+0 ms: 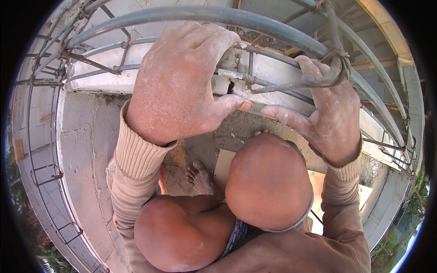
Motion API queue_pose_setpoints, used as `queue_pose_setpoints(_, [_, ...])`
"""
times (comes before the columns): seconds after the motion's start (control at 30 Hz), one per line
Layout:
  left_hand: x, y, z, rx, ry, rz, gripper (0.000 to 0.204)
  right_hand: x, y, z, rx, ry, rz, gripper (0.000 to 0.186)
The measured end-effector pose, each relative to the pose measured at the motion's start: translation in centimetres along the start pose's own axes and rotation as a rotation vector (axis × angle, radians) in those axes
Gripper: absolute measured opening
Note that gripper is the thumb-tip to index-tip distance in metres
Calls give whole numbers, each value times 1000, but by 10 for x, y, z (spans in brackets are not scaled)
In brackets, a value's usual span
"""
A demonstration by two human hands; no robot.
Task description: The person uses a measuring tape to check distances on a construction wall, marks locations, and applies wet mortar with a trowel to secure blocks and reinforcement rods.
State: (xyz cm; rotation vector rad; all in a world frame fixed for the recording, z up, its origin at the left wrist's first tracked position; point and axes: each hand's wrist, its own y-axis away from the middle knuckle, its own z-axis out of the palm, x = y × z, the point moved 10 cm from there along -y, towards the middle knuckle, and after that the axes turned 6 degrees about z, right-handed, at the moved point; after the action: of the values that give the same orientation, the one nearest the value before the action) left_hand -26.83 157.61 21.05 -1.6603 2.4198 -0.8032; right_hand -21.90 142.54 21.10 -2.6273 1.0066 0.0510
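My left hand [175, 84], dusty white, curls over a white concrete ledge [98, 78] and its steel rebar cage [205, 14], thumb along the ledge's lower edge. My right hand [330, 111] has its fingers curled behind a bent bar beside a wire-tied joint [337, 59], with its thumb pointing left toward my left thumb. The fingertips are partly hidden by bars, so exactly what they press on is unclear. Between the hands the ledge has a dark broken gap [230, 86]. My bare knees [268, 182] are bent up below it, and a bare foot [198, 177] shows underneath.
More tied rebar [54, 177] runs down the left beside a grey rendered wall [82, 150]. A yellowish board [382, 18] edges the upper right. A beige board [223, 164] lies on the dirty floor. Plants [416, 200] show beyond the right edge.
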Motion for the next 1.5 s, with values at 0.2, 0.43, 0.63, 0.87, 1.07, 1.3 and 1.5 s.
queue_pose_setpoints(0.2, [0, 0, -1, 5, 0, -13, 82, 2, 0, -1, 12, -5, 20, 81])
queue_pose_setpoints(0.43, [-3, 2, -1, 35, 22, -37, 77, 4, -2, 1, -4, -70, 41, 78])
queue_pose_setpoints(0.63, [2, 3, 0, 9, -87, 34, 67, 5, -2, 3, -20, -47, 26, 80])
queue_pose_setpoints(0.87, [4, 7, -12, 289, 22, 82, 64, 0, -2, 2, -30, -38, 0, 82])
queue_pose_setpoints(1.07, [12, -16, -9, 202, -14, 6, 41, -3, -1, 1, 39, 11, -60, 82])
queue_pose_setpoints(1.3, [2, -32, 8, -125, 462, 119, 43, -9, 0, -1, 79, 0, -100, 77])
queue_pose_setpoints(1.5, [16, -23, -4, -95, 259, 167, 52, -6, -8, -3, -15, -129, -64, 79])
